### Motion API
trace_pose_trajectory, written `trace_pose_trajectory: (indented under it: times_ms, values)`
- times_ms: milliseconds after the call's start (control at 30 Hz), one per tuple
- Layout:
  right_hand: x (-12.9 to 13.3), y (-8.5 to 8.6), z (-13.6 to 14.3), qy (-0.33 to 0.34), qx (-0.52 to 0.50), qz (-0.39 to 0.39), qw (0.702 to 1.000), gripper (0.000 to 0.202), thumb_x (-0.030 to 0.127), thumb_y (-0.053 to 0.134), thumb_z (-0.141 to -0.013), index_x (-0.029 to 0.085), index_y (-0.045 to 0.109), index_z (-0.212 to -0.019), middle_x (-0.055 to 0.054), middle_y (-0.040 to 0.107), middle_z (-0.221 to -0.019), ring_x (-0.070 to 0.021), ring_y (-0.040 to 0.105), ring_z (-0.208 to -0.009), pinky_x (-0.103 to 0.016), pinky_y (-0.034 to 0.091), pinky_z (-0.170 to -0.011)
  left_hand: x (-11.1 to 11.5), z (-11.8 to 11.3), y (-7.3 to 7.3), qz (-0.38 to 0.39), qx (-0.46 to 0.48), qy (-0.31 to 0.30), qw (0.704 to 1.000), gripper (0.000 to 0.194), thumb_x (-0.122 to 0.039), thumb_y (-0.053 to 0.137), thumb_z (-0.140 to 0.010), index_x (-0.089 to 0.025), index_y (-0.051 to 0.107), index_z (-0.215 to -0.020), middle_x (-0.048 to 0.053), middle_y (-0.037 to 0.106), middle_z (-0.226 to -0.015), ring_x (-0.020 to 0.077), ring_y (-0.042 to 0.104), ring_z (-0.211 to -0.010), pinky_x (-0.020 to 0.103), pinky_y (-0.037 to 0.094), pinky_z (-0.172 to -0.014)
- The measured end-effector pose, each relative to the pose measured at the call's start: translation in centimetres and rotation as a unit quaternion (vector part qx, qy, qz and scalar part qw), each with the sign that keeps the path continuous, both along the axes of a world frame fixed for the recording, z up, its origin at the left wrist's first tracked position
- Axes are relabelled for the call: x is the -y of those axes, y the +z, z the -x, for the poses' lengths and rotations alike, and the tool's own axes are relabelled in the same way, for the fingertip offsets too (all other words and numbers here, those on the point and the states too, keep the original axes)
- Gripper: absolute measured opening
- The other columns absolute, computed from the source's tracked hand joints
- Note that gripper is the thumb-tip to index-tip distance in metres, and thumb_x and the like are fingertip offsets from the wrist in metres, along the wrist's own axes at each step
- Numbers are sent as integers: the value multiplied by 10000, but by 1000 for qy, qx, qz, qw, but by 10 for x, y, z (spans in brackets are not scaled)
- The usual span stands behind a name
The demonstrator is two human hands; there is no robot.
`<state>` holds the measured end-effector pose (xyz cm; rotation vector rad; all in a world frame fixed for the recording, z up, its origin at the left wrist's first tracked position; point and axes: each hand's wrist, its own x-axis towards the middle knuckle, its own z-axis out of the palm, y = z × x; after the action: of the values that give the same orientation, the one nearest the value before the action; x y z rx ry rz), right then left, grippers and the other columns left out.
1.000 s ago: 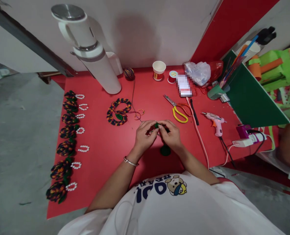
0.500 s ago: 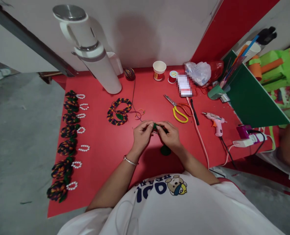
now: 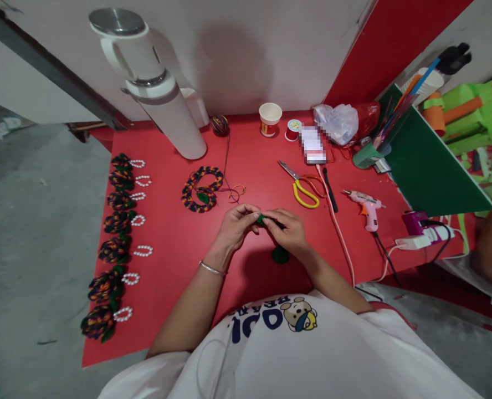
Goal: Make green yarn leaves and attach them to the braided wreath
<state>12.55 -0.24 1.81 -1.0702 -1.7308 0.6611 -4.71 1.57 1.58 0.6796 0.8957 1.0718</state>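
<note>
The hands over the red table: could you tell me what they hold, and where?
Left hand and right hand pinch a small green piece between fingertips, one from each side.

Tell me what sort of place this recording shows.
Probably a small handicraft workbench: a red table with a row of finished yarn flowers, a glue gun and scissors.

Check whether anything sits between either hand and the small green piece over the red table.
Nothing visible does. The left hand and right hand both pinch the small green piece directly. The nearest things, a green disc and the scissors, lie apart from it on the red table.
</note>
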Motion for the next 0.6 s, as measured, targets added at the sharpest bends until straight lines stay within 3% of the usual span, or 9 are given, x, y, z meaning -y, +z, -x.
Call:
trace_pose_trajectory:
  times_ms: [200, 367, 467, 600]
  values:
    - [0, 1, 2, -34, -2, -15, 999, 191, 252, 641, -999, 260, 820, -1066, -48, 811, -909, -163, 748, -791, -301, 632, -765, 7, -5, 1, -70, -62, 22, 995, 300, -414, 856, -784, -144, 752, -863, 27, 704, -791, 92, 622, -540, 244, 593, -534]
    - [0, 2, 2, -67, -13, -20, 998, 190, 212, 649, -999, 245, 813, -1089, -55, 815, -938, -160, 753, -824, -295, 630, -801, 16, -16, -6, -168, -175, 68, 968, 216, -304, 808, -812, -176, 789, -985, 74, 712, -1049, 128, 687, -782, 211, 618, -619]
    - [0, 1, 2, -69, -2, -12, 998, 207, 221, 641, -1001, 259, 809, -1118, -55, 814, -968, -166, 756, -856, -307, 631, -825, 18, -19, -13, -168, -188, 67, 965, 255, -326, 756, -866, -191, 779, -1081, 72, 702, -1081, 111, 667, -728, 211, 619, -574]
    - [0, -1, 3, -49, 11, -40, 998, 251, 211, 617, -1001, 275, 800, -1159, -58, 811, -1015, -176, 759, -897, -325, 633, -846, 17, -16, -14, -199, -218, 91, 951, 210, -338, 710, -922, -183, 790, -1039, 69, 693, -1033, 101, 645, -670, 203, 598, -522]
